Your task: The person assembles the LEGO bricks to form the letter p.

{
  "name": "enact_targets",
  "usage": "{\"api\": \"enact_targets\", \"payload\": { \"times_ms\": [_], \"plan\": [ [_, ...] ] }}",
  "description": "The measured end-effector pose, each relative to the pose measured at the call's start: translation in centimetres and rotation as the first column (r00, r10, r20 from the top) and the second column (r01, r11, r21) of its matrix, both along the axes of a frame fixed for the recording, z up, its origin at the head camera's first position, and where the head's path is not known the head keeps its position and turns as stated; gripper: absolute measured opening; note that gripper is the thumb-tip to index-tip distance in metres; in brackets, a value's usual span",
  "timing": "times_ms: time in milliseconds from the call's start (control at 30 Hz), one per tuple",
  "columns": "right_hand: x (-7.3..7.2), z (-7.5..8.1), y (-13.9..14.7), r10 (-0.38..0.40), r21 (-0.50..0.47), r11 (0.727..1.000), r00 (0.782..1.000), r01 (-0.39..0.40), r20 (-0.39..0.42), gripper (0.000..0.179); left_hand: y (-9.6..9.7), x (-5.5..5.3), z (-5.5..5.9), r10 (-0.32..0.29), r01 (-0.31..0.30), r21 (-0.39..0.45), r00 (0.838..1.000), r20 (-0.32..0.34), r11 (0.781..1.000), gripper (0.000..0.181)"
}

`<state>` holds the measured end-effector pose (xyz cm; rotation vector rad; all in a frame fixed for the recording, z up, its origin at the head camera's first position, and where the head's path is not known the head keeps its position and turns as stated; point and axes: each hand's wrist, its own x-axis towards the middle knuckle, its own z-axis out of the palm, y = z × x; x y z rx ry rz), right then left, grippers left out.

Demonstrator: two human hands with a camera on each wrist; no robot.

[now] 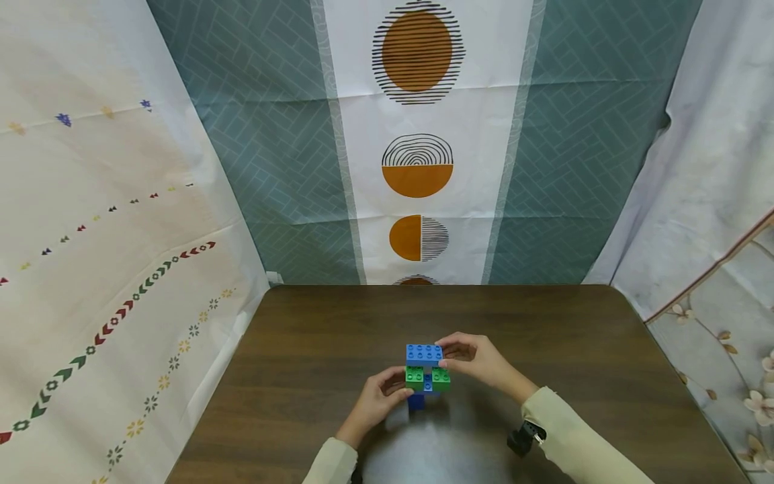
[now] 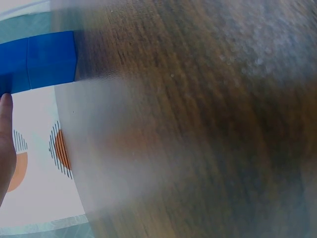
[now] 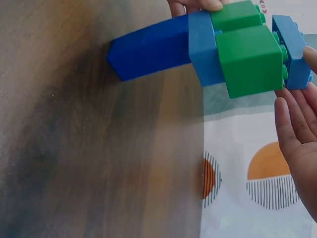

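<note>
A small tower of toy building bricks stands on the table. Its base is a dark blue column (image 3: 151, 48), crossed by a lighter blue brick (image 3: 204, 52). Two green bricks (image 3: 250, 63) sit side by side on that, with a gap between them. My right hand (image 1: 478, 361) pinches a blue brick (image 1: 424, 355) by its right end, above the green studs; in the right wrist view a narrow space separates them. From the left, my left hand (image 1: 376, 403) grips the tower near the left green brick (image 1: 414, 380). In the left wrist view only the dark blue part (image 2: 52, 58) and one finger show.
The brown wooden table (image 1: 314, 336) reaches back to a hanging cloth (image 1: 417, 202) with orange and striped circles. Patterned white cloths (image 1: 121, 235) hang at both sides. A black device (image 1: 521, 438) is strapped at the right wrist.
</note>
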<state>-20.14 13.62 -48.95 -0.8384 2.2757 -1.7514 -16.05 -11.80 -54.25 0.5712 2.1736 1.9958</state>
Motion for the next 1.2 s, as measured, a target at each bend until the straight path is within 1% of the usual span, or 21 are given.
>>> {"api": "enact_targets", "payload": {
  "times_ms": [100,200,300,433,533,633,767,900,1033,1200],
  "plan": [
    [0.4,-0.2,-0.1,-0.002,0.005,1.000,1.000,0.002,-0.009,0.032,0.0,0.0,-0.1,0.002,-0.002,0.009,1.000,0.001,1.000,0.036],
    [0.2,-1.5,-0.1,-0.011,0.016,1.000,1.000,0.012,-0.017,0.033,0.1,0.0,-0.1,0.006,-0.006,0.008,1.000,-0.005,1.000,0.036],
    [0.4,-1.8,0.0,-0.007,0.014,1.000,1.000,0.007,-0.010,0.033,0.1,0.0,-0.1,0.010,-0.010,0.004,1.000,-0.009,1.000,0.036],
    [0.8,-1.6,-0.1,-0.005,0.009,1.000,1.000,0.005,0.011,0.033,0.1,0.0,-0.2,0.009,-0.009,0.005,1.000,-0.008,1.000,0.036],
    [0.9,-1.6,-0.2,-0.015,0.030,0.999,1.000,0.015,0.011,0.033,0.1,0.0,-0.2,0.010,-0.011,0.015,1.000,0.005,1.000,0.037],
    [0.9,-1.7,-0.3,-0.026,0.054,0.998,1.000,0.026,-0.006,0.033,0.1,-0.1,-0.1,0.009,-0.010,0.025,1.000,0.014,1.000,0.037],
    [0.8,-1.9,-0.2,-0.026,0.061,0.998,0.999,0.028,-0.031,0.033,0.1,-0.1,-0.1,0.008,-0.009,0.015,1.000,0.005,1.000,0.036],
    [0.9,-2.0,-0.1,-0.019,0.061,0.998,0.999,0.021,-0.031,0.034,0.1,-0.1,-0.1,0.012,-0.012,0.000,1.000,0.007,1.000,0.035],
    [1.0,-1.8,-0.2,-0.021,0.050,0.999,1.000,0.022,-0.021,0.034,0.0,-0.1,-0.1,0.011,-0.011,-0.014,1.000,0.013,1.000,0.035],
    [1.3,-1.4,-0.4,-0.025,0.087,0.996,0.998,0.030,-0.050,0.035,0.0,-0.1,0.0,0.005,-0.004,-0.014,1.000,0.026,1.000,0.036]
  ]
}}
